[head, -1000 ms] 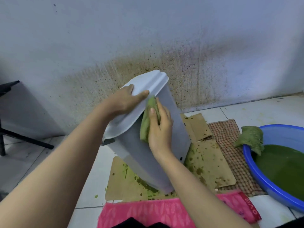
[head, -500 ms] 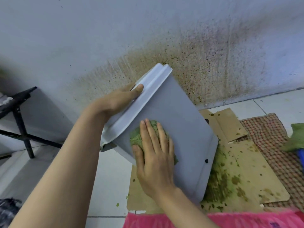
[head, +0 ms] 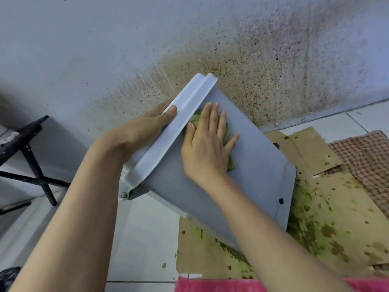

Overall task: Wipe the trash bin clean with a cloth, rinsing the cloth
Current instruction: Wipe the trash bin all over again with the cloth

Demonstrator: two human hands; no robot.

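The trash bin (head: 259, 165) is being held tilted, its base resting on stained cardboard (head: 347, 218) and its top leaning toward the spattered wall (head: 273, 60). It is pale grey plastic, with a lighter lid (head: 168, 144) closed on it. A hinge pin is showing at the lid's near corner and a small dark stud low on the broad side wall. That wall is looking smooth, while green sludge is lying on the cardboard round the base.

The bin is being steadied by the left hand (head: 141, 131), which is clasping the lid's upper edge: one digit is laid over the near face and the rest are passing behind.

A green cloth (head: 194, 120) is being pressed flat against the side wall by the right hand (head: 206, 144), fingers straight and slightly spread, nothing pinched. The cloth is lying under the palm, showing only between thumb and forefinger and beside the little finger.

Compared with half a second earlier, the right hand and cloth are being seen higher on the wall. They have been carried from the lower part up to just under the lid's rim, where the fingertips are now level with the left hand's digit. The left hand's clasp and the bin's tilt are remaining as they were.
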